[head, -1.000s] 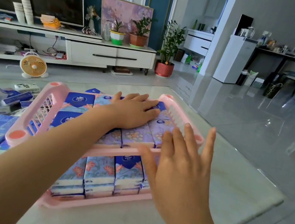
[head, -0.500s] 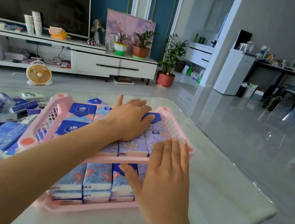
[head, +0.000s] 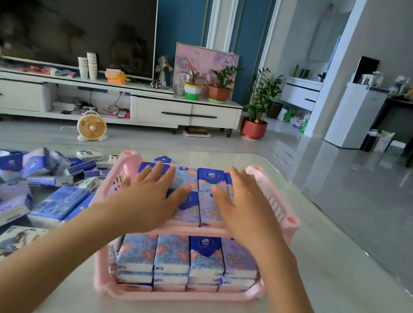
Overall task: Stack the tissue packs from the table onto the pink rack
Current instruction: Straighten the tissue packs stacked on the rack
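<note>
My left hand [head: 150,193] lies palm down on the tissue packs [head: 208,184] that fill the top shelf of the pink rack [head: 290,221]. Its fingers are straight and spread wide, and it sits toward the left end of the shelf. My right hand [head: 243,207] lies the same way toward the right end, flat and wide open. Neither hand grips anything; both only rest on the wrappers, with a column of blue and flowered packs showing between my thumbs. The rack stands on the pale table [head: 329,283]. Its lower shelf [head: 175,295] is also full: four columns of packs side by side, stacked in layers up to just under the top shelf. To the left of the rack a heap of loose packs [head: 14,191] is scattered over the table, tilted every which way, the nearest ones just beside the rack's left end. Past the table a small orange fan [head: 92,126] stands on the floor in front of a white cabinet [head: 185,114], which carries a dark television [head: 72,19] and potted plants [head: 220,84].
</note>
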Available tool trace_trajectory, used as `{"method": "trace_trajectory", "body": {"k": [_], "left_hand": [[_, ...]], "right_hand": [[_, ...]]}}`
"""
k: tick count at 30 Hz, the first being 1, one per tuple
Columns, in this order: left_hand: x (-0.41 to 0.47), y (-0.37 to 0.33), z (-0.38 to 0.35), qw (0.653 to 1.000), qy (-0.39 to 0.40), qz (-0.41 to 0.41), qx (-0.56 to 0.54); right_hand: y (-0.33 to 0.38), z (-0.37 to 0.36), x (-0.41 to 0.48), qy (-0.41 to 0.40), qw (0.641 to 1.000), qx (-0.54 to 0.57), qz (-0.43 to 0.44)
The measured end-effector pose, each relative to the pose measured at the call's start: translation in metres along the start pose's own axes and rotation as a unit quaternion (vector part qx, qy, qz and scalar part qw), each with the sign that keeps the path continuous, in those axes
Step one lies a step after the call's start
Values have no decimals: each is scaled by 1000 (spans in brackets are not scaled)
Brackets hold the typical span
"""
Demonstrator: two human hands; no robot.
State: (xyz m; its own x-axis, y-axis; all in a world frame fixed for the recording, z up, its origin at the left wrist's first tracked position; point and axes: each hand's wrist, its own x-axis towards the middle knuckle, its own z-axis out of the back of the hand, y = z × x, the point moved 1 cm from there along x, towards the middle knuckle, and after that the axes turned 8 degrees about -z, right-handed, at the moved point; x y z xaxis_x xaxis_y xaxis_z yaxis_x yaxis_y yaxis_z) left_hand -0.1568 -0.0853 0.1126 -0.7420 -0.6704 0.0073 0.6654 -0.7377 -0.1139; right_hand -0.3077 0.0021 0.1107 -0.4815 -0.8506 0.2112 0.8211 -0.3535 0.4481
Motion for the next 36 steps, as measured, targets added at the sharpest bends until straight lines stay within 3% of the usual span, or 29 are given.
{"method": "trace_trajectory", "body": {"k": [2, 4, 11, 17, 21, 24, 29, 32, 36], "left_hand": [[7, 4, -5, 995, 61, 0, 82], [9, 2, -6, 994, 69, 2, 83], [13, 3, -12, 994, 49, -2, 97], [20, -8, -11, 999, 14, 12, 45], [15, -12, -10, 1000, -12, 15, 7], [2, -16, -4, 997, -72, 16, 14], [-54, -26, -20, 982, -175, -48, 56], [-93, -16, -41, 970, -202, -127, 41], [-130, 17, -50, 949, -238, -202, 42]], "right_hand": [[0, -7, 5, 53, 995, -88, -18], [3, -10, 7, 88, 987, -131, -30], [9, -10, 10, 135, 981, -141, -6], [13, -9, 15, 162, 974, -158, -7], [20, -13, 15, 139, 973, -181, -35], [26, -15, 13, 126, 972, -191, -50], [26, -14, 10, 126, 967, -209, -67], [40, -17, 8, 127, 969, -196, -80], [78, -36, 3, 138, 975, -171, -15]]}}
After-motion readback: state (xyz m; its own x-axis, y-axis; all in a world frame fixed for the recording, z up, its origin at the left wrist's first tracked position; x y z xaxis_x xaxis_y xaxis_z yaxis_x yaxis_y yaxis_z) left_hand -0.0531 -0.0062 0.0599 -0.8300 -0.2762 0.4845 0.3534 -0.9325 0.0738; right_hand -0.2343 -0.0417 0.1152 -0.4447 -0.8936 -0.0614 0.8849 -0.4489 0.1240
